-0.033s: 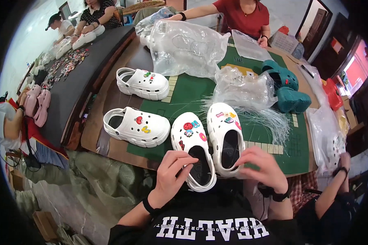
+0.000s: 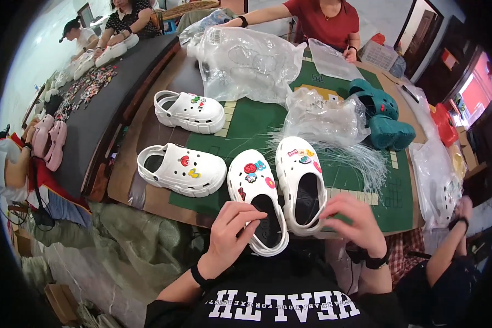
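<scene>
Clogs, two white ones with charms, lie at the surface's (image 2: 246, 123) near edge: left hand (image 2: 230, 232) pinches the left clog's (image 2: 258, 199) heel strap, right hand (image 2: 354, 225) curls, fingers loosely bent, beside the right clog (image 2: 300, 183)

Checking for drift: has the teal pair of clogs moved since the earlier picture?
No. The teal clogs sit at the same spot on the green mat, beside the clear bag.

Shoe-packing workshop: clogs (image 2: 189, 112), plastic bags (image 2: 246, 60)
</scene>
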Demonstrator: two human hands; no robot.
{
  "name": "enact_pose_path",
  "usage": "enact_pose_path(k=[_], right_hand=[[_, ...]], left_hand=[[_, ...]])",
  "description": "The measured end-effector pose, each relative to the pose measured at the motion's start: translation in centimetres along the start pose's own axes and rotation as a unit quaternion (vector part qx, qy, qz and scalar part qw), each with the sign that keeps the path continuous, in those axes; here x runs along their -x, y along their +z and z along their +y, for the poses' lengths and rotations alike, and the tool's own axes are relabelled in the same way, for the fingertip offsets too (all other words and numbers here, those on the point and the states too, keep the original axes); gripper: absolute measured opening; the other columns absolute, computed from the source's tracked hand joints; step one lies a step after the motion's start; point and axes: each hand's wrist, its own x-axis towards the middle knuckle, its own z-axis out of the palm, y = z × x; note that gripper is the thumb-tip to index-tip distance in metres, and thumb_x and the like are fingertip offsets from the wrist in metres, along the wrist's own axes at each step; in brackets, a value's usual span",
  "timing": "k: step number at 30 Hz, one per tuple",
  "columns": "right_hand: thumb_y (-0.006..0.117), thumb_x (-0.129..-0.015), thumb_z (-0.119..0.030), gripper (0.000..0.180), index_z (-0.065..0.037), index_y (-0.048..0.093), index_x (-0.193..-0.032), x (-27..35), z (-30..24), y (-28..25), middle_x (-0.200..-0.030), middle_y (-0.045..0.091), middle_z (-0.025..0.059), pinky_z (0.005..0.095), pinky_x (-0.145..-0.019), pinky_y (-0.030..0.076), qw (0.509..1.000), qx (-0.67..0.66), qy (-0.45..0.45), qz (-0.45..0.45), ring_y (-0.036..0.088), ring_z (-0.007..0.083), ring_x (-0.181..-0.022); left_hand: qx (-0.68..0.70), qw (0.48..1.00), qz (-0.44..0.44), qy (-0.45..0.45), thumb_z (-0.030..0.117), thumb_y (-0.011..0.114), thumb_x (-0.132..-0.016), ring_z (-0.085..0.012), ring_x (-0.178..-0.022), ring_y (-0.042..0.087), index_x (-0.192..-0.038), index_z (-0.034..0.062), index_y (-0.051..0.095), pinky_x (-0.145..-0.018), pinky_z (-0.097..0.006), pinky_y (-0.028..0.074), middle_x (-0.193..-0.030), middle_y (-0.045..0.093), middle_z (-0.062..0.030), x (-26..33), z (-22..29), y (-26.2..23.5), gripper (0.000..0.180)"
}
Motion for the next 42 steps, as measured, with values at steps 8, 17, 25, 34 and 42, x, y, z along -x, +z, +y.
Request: enact_pose_path(k=[8,17,25,34,42], right_hand=[[0.073,-0.081,-0.002,0.012,-0.003,0.07,-0.093,0.1,-1.6,1.4,-0.089,0.067,0.0087,0.0313,-0.069,0.051,0.996,-0.035,-0.037,0.071,0.065,0.0227,-0.079],[0.072,-0.083,-0.005,0.012,-0.006,0.067,-0.094,1.0,0.4,3.0,-0.088,0.064,0.0079,0.0356,-0.065,0.052,0.988,0.129,0.019,0.087,0.065,0.0271,-0.075],[0.071,-0.085,-0.007,0.014,-0.007,0.067,-0.098,0.8,-0.2,3.4,-0.093,0.064,0.0071,0.0347,-0.064,0.054,0.986,0.135,0.019,0.091,0.067,0.0267,-0.073],[0.071,-0.086,-0.012,0.013,-0.008,0.066,-0.098,1.3,-0.6,3.8,-0.092,0.061,0.0052,0.0335,-0.061,0.052,0.984,0.178,-0.03,0.007,0.066,0.0233,-0.072],[0.072,-0.085,-0.013,0.017,-0.007,0.066,-0.1,1.1,0.2,4.0,-0.09,0.06,0.0068,0.0348,-0.064,0.053,0.984,0.153,-0.062,0.065,0.066,0.0253,-0.077]], left_hand=[[0.137,0.98,-0.133,0.057,-0.001,0.074,-0.078,-0.0253,-0.089,0.065,-0.102,0.0028,0.07,-0.078,-0.035,0.053,-0.098,0.068,-0.0096,-2.1,2.6,3.1,0.025],[-0.039,0.977,-0.184,0.097,0.009,0.073,-0.08,-0.0227,-0.091,0.06,-0.091,0.0065,0.064,-0.078,-0.035,0.049,-0.094,0.06,-0.0043,-0.6,0.5,1.5,0.015],[-0.14,0.958,-0.227,0.103,0.014,0.075,-0.077,-0.0212,-0.086,0.061,-0.095,0.0086,0.064,-0.076,-0.034,0.045,-0.091,0.061,-0.0026,-0.1,0.7,2.2,0.022],[-0.099,0.976,-0.159,0.111,0.008,0.073,-0.077,-0.0234,-0.085,0.062,-0.087,0.0062,0.067,-0.075,-0.035,0.047,-0.087,0.063,-0.0046,0.1,0.9,1.6,0.012],[-0.087,0.993,-0.068,0.046,0.005,0.078,-0.073,-0.0257,-0.084,0.063,-0.089,0.0055,0.067,-0.076,-0.036,0.05,-0.087,0.065,-0.0061,1.6,0.3,-2.4,0.019]])
